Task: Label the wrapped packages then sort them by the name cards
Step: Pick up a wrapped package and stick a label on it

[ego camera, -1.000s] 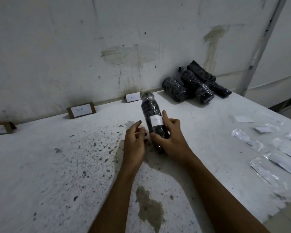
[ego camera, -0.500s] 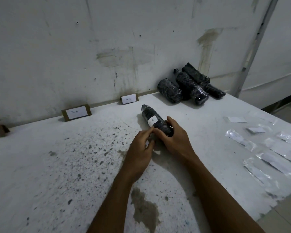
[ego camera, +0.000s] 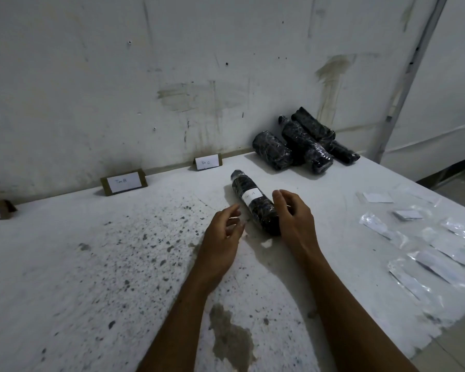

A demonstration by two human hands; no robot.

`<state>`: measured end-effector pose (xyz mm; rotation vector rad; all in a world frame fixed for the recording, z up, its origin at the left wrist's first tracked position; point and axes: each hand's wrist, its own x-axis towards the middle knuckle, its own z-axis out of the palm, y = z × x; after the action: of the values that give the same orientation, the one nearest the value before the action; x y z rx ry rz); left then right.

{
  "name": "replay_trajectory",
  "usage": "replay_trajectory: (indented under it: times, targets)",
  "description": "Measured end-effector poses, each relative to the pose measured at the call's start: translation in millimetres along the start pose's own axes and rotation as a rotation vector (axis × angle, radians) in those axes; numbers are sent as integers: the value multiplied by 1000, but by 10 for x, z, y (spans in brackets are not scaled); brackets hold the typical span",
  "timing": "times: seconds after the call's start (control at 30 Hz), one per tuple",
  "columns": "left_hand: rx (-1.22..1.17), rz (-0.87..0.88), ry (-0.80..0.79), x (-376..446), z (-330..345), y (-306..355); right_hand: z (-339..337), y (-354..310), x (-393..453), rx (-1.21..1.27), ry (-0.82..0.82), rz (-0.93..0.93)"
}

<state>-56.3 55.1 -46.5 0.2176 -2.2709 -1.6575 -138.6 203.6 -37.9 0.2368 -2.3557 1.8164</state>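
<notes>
Black film-wrapped cylindrical package [ego camera: 254, 204], white label up, long axis toward surface's far edge, between released left hand [ego camera: 220, 234] and right hand [ego camera: 293, 218]; right grip nearer.

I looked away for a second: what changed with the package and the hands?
The black wrapped package with the white label, tilted up a second ago, now lies on the white table. The right hand and left hand have let go. The name cards and package pile stayed put.
</notes>
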Motion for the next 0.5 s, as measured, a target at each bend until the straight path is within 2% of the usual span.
replay_trajectory:
  times: [0.37, 0.5]
  targets:
    - [-33, -34, 39, 38, 0, 55, -106, 212, 190, 199, 185, 93]
    - [28, 2, 156, 211, -10, 54, -166, 269, 361, 305, 251, 145]
